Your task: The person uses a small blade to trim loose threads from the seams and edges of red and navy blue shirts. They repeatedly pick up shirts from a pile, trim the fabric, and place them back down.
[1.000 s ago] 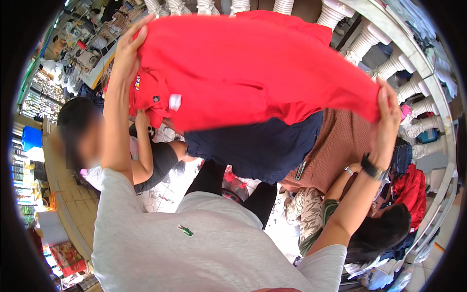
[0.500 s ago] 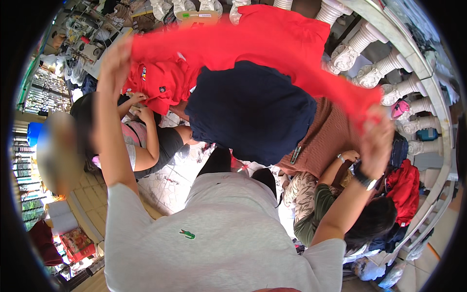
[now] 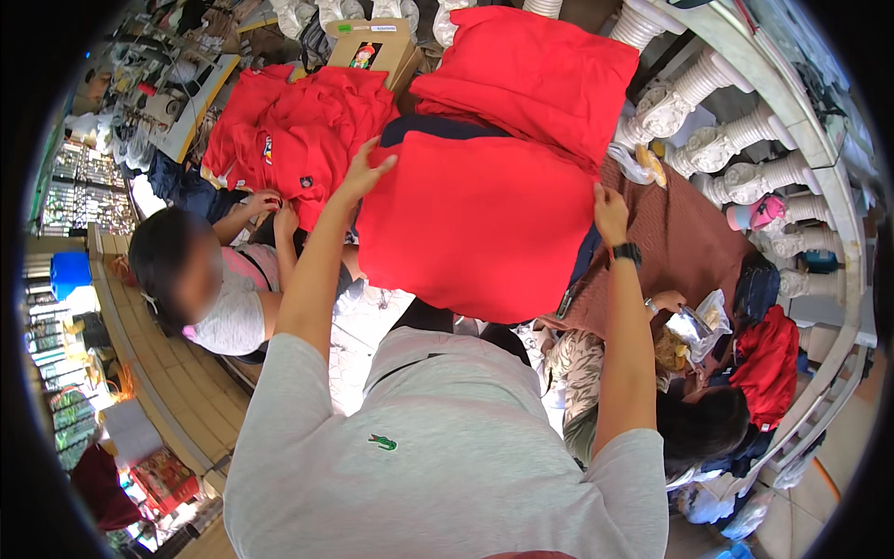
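Nearest the camera, the person's grey shirt [image 3: 447, 466] fills the lower frame, with both bare forearms rising from it toward the centre. The left hand [image 3: 358, 172] lies mostly open, fingers spread flat on the upper left corner of the folded red garment [image 3: 475, 224]; it presses rather than grips. The right hand [image 3: 610, 210], with a dark watch [image 3: 626, 252] at the wrist, is closed lightly on the garment's right edge, thumb and fingers pinching the cloth. The garment sits squarely between the two hands at frame centre, folded into a flat rectangle, a dark blue piece [image 3: 438, 129] showing along its top edge. Judgement: the folding appears essentially complete and the piece is being laid or squared; release is not yet done. Beyond it, toward the upper centre, a second folded red garment [image 3: 531, 74] lies just behind, touching or overlapping. At upper left, loose red garments [image 3: 298, 130] remain unfolded in a heap, handled by a seated co-worker [image 3: 200, 279]. A cardboard box [image 3: 372, 47] stands farthest back.
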The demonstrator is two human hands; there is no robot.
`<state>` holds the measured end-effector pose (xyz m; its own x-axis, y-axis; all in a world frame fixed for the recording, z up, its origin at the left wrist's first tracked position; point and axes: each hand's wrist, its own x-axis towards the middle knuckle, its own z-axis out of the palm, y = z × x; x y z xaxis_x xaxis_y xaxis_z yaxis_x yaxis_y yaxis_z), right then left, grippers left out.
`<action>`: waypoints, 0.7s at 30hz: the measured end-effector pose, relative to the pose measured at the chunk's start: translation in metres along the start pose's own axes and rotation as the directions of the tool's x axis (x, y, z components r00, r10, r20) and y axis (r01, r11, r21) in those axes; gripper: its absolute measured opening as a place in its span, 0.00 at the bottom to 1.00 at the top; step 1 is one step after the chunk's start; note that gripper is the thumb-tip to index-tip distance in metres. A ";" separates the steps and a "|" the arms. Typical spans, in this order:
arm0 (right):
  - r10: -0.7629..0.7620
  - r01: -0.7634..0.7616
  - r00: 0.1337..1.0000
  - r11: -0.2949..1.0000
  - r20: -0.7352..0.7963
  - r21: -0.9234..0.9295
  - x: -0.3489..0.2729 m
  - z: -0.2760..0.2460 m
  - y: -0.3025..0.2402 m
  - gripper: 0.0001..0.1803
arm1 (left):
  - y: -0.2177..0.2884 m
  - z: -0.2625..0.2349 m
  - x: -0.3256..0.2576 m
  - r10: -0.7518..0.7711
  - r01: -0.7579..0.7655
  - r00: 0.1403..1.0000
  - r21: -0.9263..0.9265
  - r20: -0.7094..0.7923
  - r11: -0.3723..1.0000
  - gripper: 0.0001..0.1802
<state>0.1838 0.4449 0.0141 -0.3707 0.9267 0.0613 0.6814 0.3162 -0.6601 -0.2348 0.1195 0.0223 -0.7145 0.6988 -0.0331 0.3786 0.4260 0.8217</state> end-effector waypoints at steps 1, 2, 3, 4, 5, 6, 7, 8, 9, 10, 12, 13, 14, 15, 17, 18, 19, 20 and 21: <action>0.091 -0.090 0.996 0.995 0.014 -0.040 0.007 0.012 -0.014 0.26 | 0.003 0.010 0.014 0.161 -0.169 0.985 0.178 0.059 0.969 0.39; 0.185 -0.191 0.981 0.964 -0.049 -0.184 0.010 0.026 -0.027 0.25 | 0.011 0.013 0.019 0.239 -0.255 0.967 0.270 0.093 0.928 0.35; 0.193 -0.196 0.981 0.966 -0.036 -0.169 0.008 0.028 -0.046 0.25 | 0.021 0.017 0.020 0.308 -0.337 0.942 0.353 0.136 0.873 0.32; 0.202 -0.203 0.979 0.967 -0.026 -0.153 0.008 0.025 -0.064 0.24 | 0.031 0.021 0.023 0.374 -0.418 0.909 0.428 0.187 0.801 0.28; 0.208 -0.208 0.978 0.969 -0.015 -0.133 0.008 0.019 -0.083 0.24 | 0.040 0.022 0.027 0.348 -0.422 0.896 0.288 0.275 0.860 0.23; 0.202 -0.203 0.979 0.973 -0.023 -0.112 0.007 0.018 -0.091 0.19 | 0.049 0.025 0.033 0.333 -0.406 0.868 0.141 0.368 0.903 0.19; 0.163 -0.164 0.984 0.986 -0.076 -0.006 0.014 0.025 -0.083 0.18 | 0.058 0.028 0.037 0.328 -0.368 0.826 -0.004 0.458 0.930 0.15; 0.142 -0.128 0.979 0.987 -0.144 0.099 0.020 0.034 -0.064 0.17 | 0.075 0.029 0.038 0.380 -0.375 0.797 -0.108 0.470 0.921 0.07; 0.114 -0.072 0.971 0.978 -0.212 0.195 0.026 0.035 -0.056 0.16 | 0.082 0.026 0.039 0.417 -0.416 0.790 -0.105 0.449 0.903 0.07; 0.179 -0.104 0.965 0.933 -0.192 0.346 0.026 0.036 -0.047 0.15 | 0.089 0.023 0.039 0.455 -0.459 0.780 -0.103 0.430 0.883 0.07; 0.279 -0.139 0.951 0.772 -0.134 0.621 0.018 0.028 -0.043 0.13 | 0.116 0.007 0.035 0.421 -0.434 0.814 -0.063 0.400 0.899 0.08; 0.240 -0.198 0.971 0.775 0.011 0.600 0.008 0.015 -0.060 0.13 | 0.124 -0.005 0.031 0.406 -0.414 0.826 -0.068 0.391 0.908 0.08; 0.196 -0.259 0.966 0.781 0.171 0.568 -0.010 -0.010 -0.099 0.12 | 0.125 -0.020 0.024 0.379 -0.383 0.844 -0.068 0.379 0.921 0.09; 0.156 -0.313 0.934 0.789 0.320 0.529 -0.026 -0.036 -0.129 0.12 | 0.130 -0.036 0.017 0.356 -0.356 0.857 -0.070 0.372 0.932 0.10; 0.078 -0.198 0.972 0.777 0.221 0.598 -0.041 -0.070 -0.143 0.13 | 0.161 -0.072 0.011 0.408 -0.441 0.708 -0.090 0.577 0.893 0.14; 0.087 -0.195 0.979 0.672 0.186 0.715 -0.052 -0.107 -0.181 0.13 | 0.152 -0.088 0.010 0.430 -0.569 0.643 0.020 0.633 0.822 0.16; 0.099 -0.186 0.982 0.560 0.158 0.807 -0.066 -0.145 -0.219 0.13 | 0.140 -0.103 0.008 0.436 -0.677 0.581 0.112 0.687 0.727 0.17; 0.076 -0.052 0.997 0.661 0.002 0.748 -0.082 -0.166 -0.227 0.13 | 0.147 -0.120 0.008 0.353 -0.641 0.606 0.176 0.712 0.747 0.15; 0.044 0.073 0.986 0.752 -0.161 0.656 -0.097 -0.181 -0.228 0.14 | 0.162 -0.134 0.015 0.274 -0.613 0.615 0.229 0.739 0.756 0.13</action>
<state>0.1782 0.3195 0.2943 -0.2340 0.9603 0.1517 0.0712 0.1725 -0.9824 -0.2632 0.1219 0.2310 0.0994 0.9714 -0.2157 0.8591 0.0256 0.5112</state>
